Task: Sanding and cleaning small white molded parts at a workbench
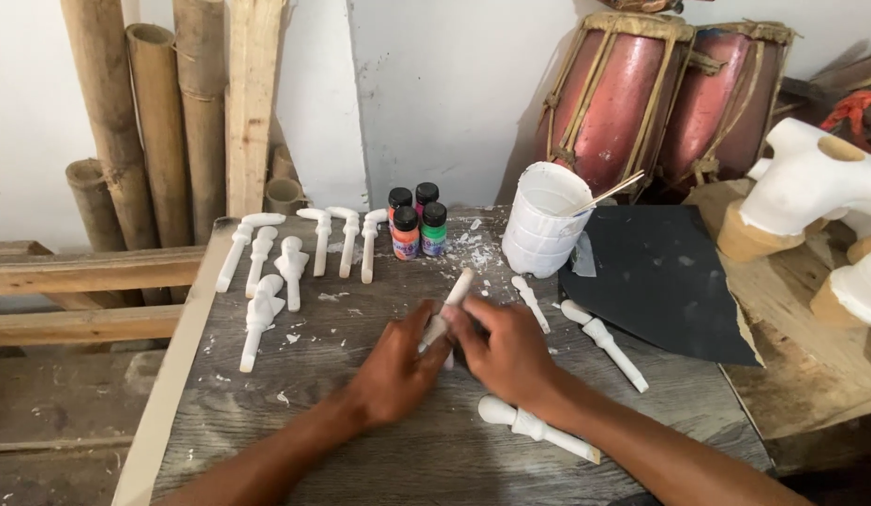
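Observation:
Both hands meet over the middle of a grey wooden table (361,450). My left hand (393,370) and my right hand (501,351) together grip one white, stick-shaped carved piece (457,290), whose upper end pokes out above the fingers. Its lower part is hidden inside the hands. Several similar white carved pieces (267,272) lie in a row at the table's far left. Three more white pieces lie to the right: one (531,302) near the cup, one (606,342) by the dark sheet, one (538,428) beside my right forearm.
Small paint bottles (417,223) stand at the back centre, next to a white cup (546,220) with a stick in it. A dark sheet (660,281) lies at right. Bamboo poles (155,122), two drums (660,94) and larger white figures (810,187) surround the table.

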